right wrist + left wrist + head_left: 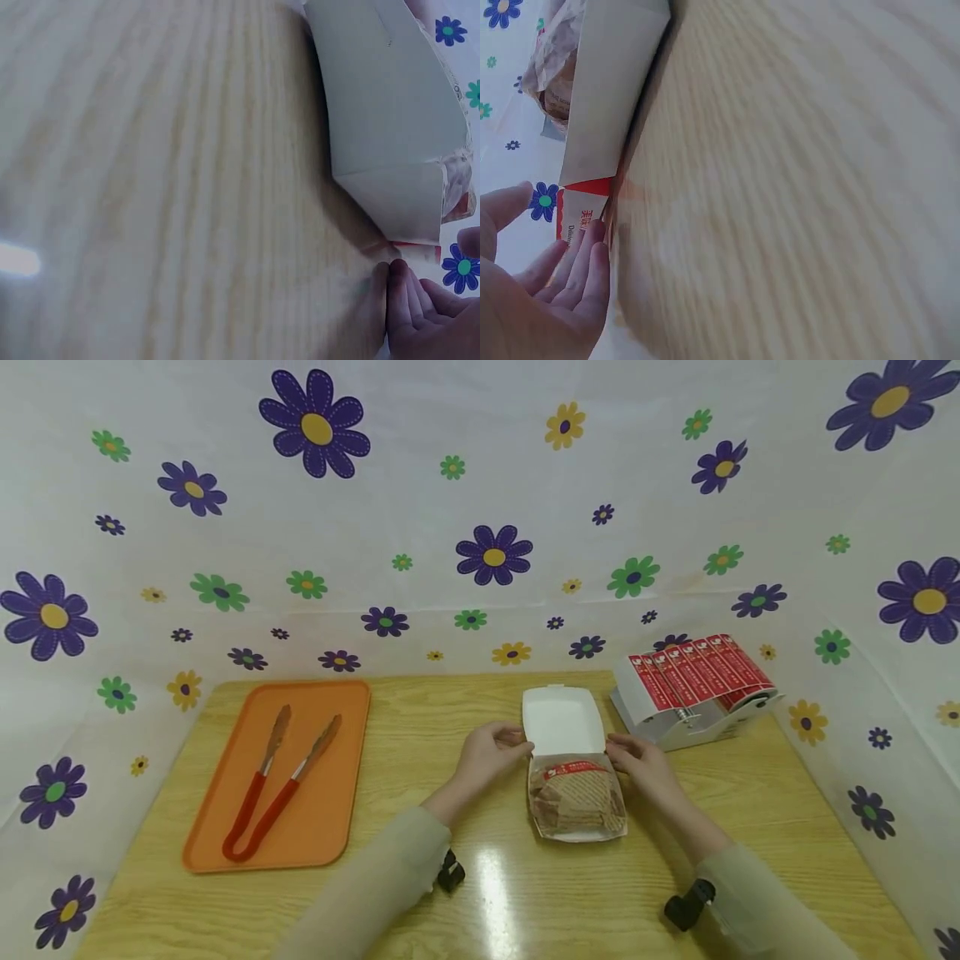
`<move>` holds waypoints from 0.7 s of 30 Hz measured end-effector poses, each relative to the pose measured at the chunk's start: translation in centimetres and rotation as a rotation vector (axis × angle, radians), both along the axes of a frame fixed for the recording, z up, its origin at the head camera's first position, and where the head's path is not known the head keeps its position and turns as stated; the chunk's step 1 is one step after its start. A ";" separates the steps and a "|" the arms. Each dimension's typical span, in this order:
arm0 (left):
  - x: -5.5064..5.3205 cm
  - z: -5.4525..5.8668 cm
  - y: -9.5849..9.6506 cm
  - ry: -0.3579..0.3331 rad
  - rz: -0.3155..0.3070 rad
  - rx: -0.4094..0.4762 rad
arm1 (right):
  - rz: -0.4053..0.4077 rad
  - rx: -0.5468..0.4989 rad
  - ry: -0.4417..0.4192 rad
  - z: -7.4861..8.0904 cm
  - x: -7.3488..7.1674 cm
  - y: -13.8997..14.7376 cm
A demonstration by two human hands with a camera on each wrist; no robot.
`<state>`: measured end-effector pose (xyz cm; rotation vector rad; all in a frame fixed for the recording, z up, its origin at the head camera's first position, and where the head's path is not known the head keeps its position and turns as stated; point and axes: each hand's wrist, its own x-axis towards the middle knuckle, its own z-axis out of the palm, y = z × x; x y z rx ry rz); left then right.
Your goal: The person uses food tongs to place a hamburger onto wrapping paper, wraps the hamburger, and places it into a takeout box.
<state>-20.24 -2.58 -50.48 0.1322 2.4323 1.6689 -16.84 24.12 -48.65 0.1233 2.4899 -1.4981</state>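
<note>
An unfolded white burger box (562, 722) lies on the table with its lid laid back. In its base sits a burger wrapped in brown paper (577, 797) with a red printed band. My left hand (491, 756) is at the left side of the box near the hinge, thumb apart from the fingers (577, 277), which touch the lid. My right hand (645, 764) mirrors it on the right side, fingertips at the hinge corner. In the right wrist view, those fingers (409, 300) are fairly straight and low by the table. Red print shows on the lid's outside in the left wrist view.
On the left, an orange tray (300, 852) bears tongs (258, 814) with red handles. A white dispenser (663, 731) with several red-and-white label strips (705, 668) stands behind my right hand. Flower-printed cloth (412, 502) encloses the wooden table (420, 727) at the back and sides.
</note>
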 end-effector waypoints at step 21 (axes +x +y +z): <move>-0.8 0.7 0.7 -0.076 0.044 0.161 | -0.040 -0.090 -0.002 0.6 -1.3 -0.6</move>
